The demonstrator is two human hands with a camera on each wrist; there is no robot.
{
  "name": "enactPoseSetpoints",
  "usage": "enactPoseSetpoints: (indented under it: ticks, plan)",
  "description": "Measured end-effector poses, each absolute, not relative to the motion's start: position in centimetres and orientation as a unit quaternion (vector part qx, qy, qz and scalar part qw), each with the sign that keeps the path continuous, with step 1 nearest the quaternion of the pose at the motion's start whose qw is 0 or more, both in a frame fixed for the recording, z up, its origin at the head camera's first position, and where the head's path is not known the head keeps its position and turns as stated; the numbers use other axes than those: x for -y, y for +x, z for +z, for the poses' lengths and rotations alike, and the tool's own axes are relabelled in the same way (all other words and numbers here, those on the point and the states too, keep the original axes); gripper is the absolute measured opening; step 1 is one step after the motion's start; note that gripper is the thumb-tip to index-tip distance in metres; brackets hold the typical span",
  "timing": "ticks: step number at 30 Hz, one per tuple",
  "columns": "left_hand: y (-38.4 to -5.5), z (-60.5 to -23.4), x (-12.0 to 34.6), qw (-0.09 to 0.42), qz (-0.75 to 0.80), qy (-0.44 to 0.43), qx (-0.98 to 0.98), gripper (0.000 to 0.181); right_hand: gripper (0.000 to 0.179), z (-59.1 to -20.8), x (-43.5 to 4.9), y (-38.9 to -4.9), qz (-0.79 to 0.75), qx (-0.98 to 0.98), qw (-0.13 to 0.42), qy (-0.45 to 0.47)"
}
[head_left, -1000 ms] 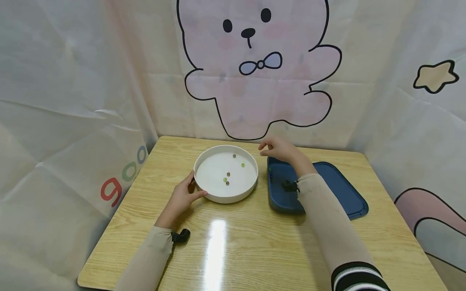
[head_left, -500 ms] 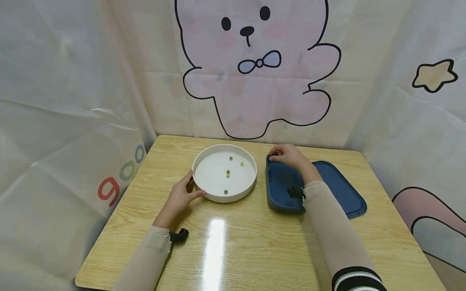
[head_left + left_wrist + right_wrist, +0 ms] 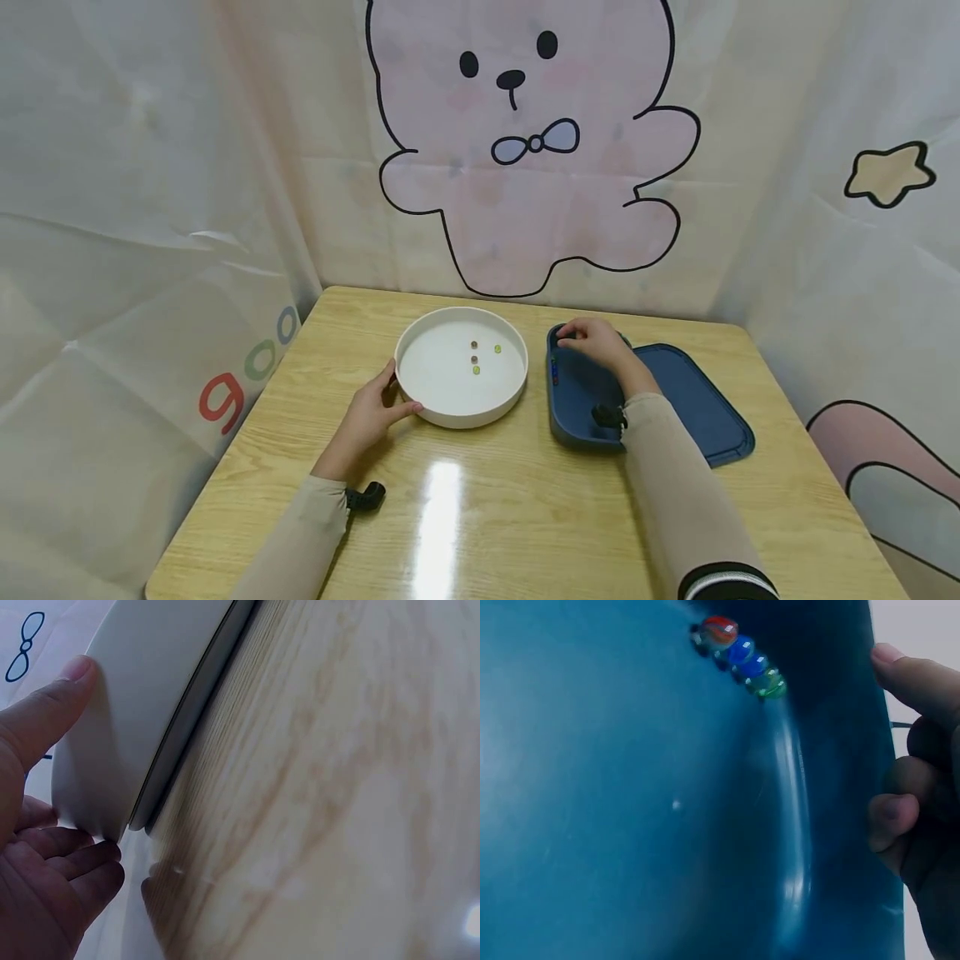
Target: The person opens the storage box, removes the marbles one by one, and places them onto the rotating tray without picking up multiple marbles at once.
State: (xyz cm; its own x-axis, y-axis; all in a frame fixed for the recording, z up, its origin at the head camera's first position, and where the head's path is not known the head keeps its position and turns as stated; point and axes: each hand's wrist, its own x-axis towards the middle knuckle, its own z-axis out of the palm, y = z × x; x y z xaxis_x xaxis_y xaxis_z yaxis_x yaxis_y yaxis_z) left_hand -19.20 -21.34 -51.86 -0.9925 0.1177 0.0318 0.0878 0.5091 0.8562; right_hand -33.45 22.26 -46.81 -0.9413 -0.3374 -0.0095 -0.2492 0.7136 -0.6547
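The left hand (image 3: 370,408) grips the wall of the white dish (image 3: 427,367) between its 8 and 9 o'clock, thumb and fingers curled about it, with four loose marbles (image 3: 474,360) inside, well apart from the fingers toward their 2 o'clock. The right hand (image 3: 595,340) bends its fingers, thumb side spread a little, at the blue box's (image 3: 581,404) 12 o'clock end — I cannot tell whether they hold anything — while red, blue and green glass balls (image 3: 740,650) line the box's 9 o'clock wall, apart from those fingers toward 7 o'clock.
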Motion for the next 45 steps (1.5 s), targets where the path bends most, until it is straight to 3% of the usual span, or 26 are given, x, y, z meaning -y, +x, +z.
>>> enactPoseSetpoints:
  ticks: [9, 27, 45]
  plan:
    - [-19.6, -51.7, 21.2, 0.007, 0.491, 0.07, -0.869, 0.107, 0.019, -47.2, -22.8, -33.8, -0.342, -0.926, 0.054, -0.154]
    - [-18.6, -52.1, 21.1, 0.017, 0.487, 0.057, -0.871, 0.103, 0.032, -50.0, -22.4, -34.1, -0.276, -0.931, 0.141, -0.193]
    - [-18.8, -51.6, 21.0, 0.024, 0.479, 0.053, -0.876, 0.106, 0.019, -50.2, -22.4, -34.1, -0.285, -0.925, 0.147, -0.205]
